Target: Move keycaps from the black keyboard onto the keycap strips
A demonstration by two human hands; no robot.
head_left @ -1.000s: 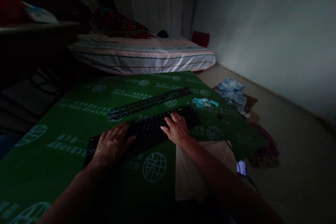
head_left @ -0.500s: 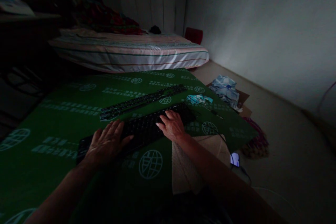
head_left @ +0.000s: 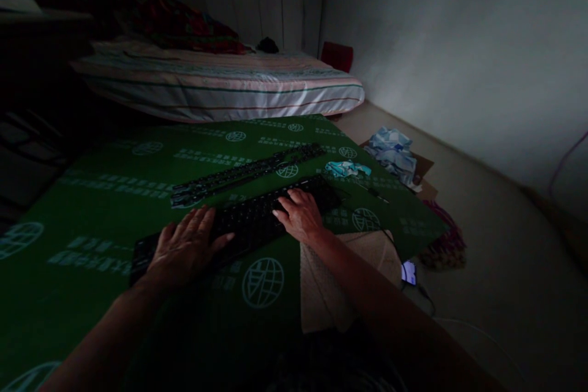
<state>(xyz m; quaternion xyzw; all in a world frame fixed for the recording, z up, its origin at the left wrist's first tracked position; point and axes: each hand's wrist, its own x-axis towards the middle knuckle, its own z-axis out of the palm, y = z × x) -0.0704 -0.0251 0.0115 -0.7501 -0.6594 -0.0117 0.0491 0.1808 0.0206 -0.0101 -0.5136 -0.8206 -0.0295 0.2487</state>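
A black keyboard [head_left: 252, 220] lies slantwise on a green printed cover [head_left: 105, 220]. My left hand [head_left: 186, 242] rests palm down over its left part, fingers stretched out and thumb apart. Over the right part lies my right hand [head_left: 301, 214], its fingers spread and slightly bent on the keys. Neither hand grasps anything. Beyond the keyboard, a long dark openwork piece [head_left: 239, 174] lies roughly parallel to it; its kind is hard to make out in the dim light. Under my right forearm a beige cloth [head_left: 321, 294] is partly hidden.
A crumpled turquoise cloth [head_left: 346, 169] and a thin dark tool [head_left: 377, 196] lie right of the keyboard. A lit phone [head_left: 408, 272] with a cable is past the right edge. Pale blue fabric [head_left: 390, 150] is heaped on the floor. A striped bed [head_left: 220, 86] stands behind.
The whole view has shifted slightly, with the surroundings a little higher and further left. Both hands stay flat on the keyboard in nearly the same places.
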